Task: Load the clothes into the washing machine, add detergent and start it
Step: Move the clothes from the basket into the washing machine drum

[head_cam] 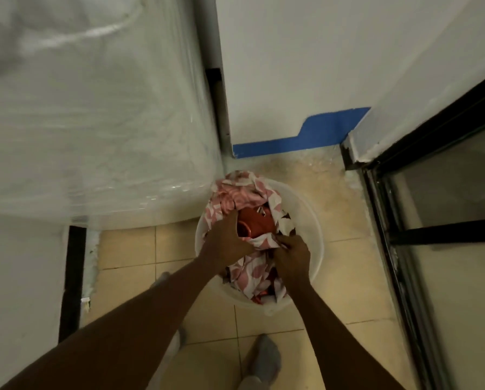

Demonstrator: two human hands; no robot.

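Gathering laundry was the step in hand: left hand [228,240] and right hand [293,258] both clutched the pink-and-white patterned cloth [237,199] in the round white plastic basin [316,240], just right of the film-wrapped white washing machine [95,130]. Next probably called for lifting the bundle up and leftward.

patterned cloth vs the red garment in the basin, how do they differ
The patterned cloth is printed pink and white; the red garment is plain red. The patterned cloth spreads across the basin and over its far rim; the red garment shows only as a patch in the middle. The left hand and right hand both grip the patterned cloth, not clearly the red garment. Both lie in the basin.
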